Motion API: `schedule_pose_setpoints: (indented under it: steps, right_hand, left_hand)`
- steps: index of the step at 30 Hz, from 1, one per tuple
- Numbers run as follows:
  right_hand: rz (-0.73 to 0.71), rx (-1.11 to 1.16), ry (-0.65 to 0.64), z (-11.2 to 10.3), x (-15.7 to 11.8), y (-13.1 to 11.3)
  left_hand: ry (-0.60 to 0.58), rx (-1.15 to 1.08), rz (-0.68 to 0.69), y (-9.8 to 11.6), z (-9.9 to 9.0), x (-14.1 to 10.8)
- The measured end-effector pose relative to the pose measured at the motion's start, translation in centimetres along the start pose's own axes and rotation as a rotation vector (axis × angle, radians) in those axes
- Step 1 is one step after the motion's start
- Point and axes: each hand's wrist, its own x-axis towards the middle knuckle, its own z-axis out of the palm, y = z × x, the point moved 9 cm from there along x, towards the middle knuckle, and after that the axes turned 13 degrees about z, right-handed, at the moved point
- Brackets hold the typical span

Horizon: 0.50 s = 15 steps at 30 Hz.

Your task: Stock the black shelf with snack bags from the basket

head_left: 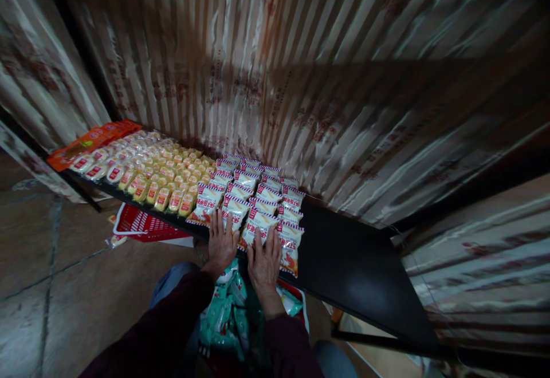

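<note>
White snack bags (247,180) with red lettering and striped top edges stand in rows on a black shelf (344,252). My left hand (222,243) lies with fingers stretched against the lower front of the bags in the front row. Beside it, my right hand (264,260) rests its spread fingers on the front bags further right. Neither hand is wrapped round a bag. To the left of the bags sit rows of small yellow wrapped cakes (172,174), then white wrapped ones (116,172).
Orange packets (92,142) lie at the shelf's far left end. Below the shelf, a red basket (148,223) stands on the floor. Green packets (226,312) fill another red container between my knees. Pleated printed curtains (258,69) hang behind, with dark metal frame bars around.
</note>
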Motion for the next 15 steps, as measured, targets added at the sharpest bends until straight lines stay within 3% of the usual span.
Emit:
schedule_pose_setpoints:
  steps: [15]
  right_hand:
    - [-0.089, -0.015, 0.041, -1.1, -1.0, 0.2]
  left_hand:
    - [0.093, -0.063, 0.09, 0.4, -1.1, -0.3]
